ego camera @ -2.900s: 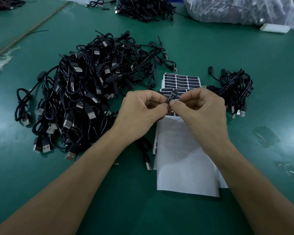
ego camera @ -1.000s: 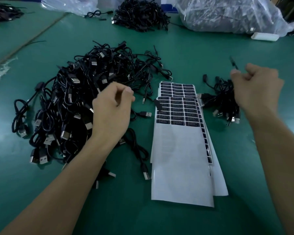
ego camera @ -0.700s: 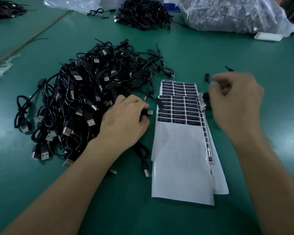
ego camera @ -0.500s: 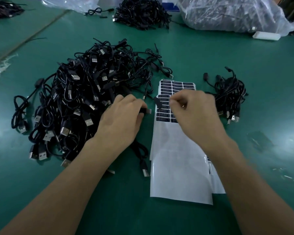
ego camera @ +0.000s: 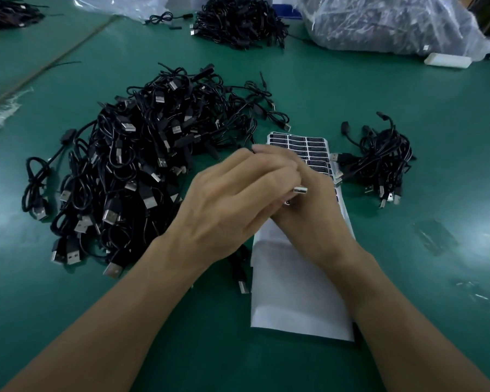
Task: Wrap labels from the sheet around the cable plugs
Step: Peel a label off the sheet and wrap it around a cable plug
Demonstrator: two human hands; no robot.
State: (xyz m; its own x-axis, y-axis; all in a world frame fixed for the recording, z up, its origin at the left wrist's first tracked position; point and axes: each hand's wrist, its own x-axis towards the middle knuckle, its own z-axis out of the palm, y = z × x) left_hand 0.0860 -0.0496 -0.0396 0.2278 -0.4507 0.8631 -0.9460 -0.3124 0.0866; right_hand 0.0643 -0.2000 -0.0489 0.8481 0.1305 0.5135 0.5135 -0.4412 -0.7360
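My left hand (ego camera: 229, 205) lies across my right hand (ego camera: 317, 219) above the label sheet (ego camera: 294, 295). A silver USB plug (ego camera: 300, 190) pokes out at my left fingertips, which hold it. My right hand's fingers are hidden under the left hand, so what they hold is not visible. The sheet's upper part carries rows of black labels (ego camera: 309, 145); its lower part is bare white backing. A big heap of black USB cables (ego camera: 130, 171) lies to the left.
A small bunch of cables (ego camera: 379, 162) lies right of the sheet. One loose cable (ego camera: 242, 275) rests by the sheet's left edge. At the back are another cable pile (ego camera: 238, 21), clear plastic bags (ego camera: 393, 24) and a white block (ego camera: 447, 60).
My right hand dropped a cable on the right bunch and came back over the sheet. My left hand took a plug from beside the heap and brought it across onto the right hand.
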